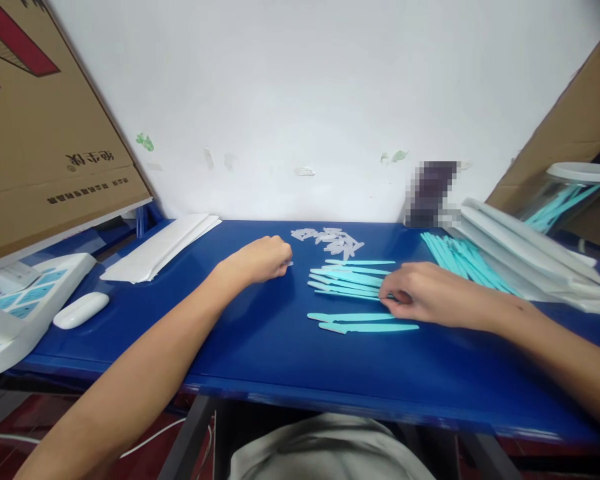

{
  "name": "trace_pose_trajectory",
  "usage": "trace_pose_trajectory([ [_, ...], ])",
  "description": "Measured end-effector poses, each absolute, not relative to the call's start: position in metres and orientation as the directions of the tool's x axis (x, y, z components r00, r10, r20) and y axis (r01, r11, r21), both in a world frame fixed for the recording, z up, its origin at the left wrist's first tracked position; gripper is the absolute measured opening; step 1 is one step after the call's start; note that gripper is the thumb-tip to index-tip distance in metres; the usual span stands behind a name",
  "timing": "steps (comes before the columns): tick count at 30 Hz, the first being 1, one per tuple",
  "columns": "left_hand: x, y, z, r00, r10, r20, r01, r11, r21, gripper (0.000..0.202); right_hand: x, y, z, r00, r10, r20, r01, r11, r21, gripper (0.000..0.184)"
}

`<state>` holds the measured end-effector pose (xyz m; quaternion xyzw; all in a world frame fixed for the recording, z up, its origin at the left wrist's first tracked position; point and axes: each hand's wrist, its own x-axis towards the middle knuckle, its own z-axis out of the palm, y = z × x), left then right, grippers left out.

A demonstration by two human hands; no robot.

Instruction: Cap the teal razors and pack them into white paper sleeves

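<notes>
Fingers curled, my left hand [266,259] is closed just above the blue table, and a small piece of translucent plastic peeks out at its fingertips. It looks like one of the clear blade caps [337,240] heaped near the wall. My right hand [414,293] pinches at the handle ends of several turquoise eyebrow razors [345,280] lying side by side; its fingertips hide which one they grip. Closer to the front edge lie two more turquoise razors [365,327], apart from that row.
White paper sheets [163,247], a white earbud case [81,311] and a white tray [45,293] lie left. On the right are a razor pile [465,263], clear plastic bags [530,247] and a lidded jar [565,193] of turquoise razors. A cardboard box [55,133] stands left.
</notes>
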<state>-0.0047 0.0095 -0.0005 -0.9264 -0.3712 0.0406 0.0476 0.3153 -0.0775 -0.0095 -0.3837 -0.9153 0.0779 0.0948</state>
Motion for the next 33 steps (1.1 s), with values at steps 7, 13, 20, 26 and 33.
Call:
trace_pose_trajectory([
  [7,-0.008,0.002,0.008,0.692,0.716,-0.087,0.721,-0.684,0.112,0.02,0.316,-0.076,-0.01,-0.67,0.742,-0.023,0.732,0.655,-0.187,0.014],
  [13,0.0,-0.009,0.012,0.795,0.591,-0.134,0.576,-0.669,0.469,0.023,0.315,-0.077,-0.009,-0.653,0.754,-0.065,0.74,0.618,-0.264,0.017],
  [20,0.007,-0.014,0.011,0.823,0.553,-0.13,0.537,-0.681,0.498,0.01,0.318,-0.075,-0.011,-0.668,0.743,-0.042,0.714,0.623,-0.319,0.017],
  [26,0.009,-0.015,0.007,0.849,0.521,-0.088,0.495,-0.725,0.479,0.01,0.319,-0.074,-0.012,-0.674,0.738,-0.034,0.703,0.626,-0.337,0.016],
  [33,0.009,-0.012,0.003,0.854,0.518,-0.039,0.48,-0.758,0.441,0.012,0.32,-0.072,-0.015,-0.681,0.732,-0.015,0.696,0.64,-0.325,0.015],
])
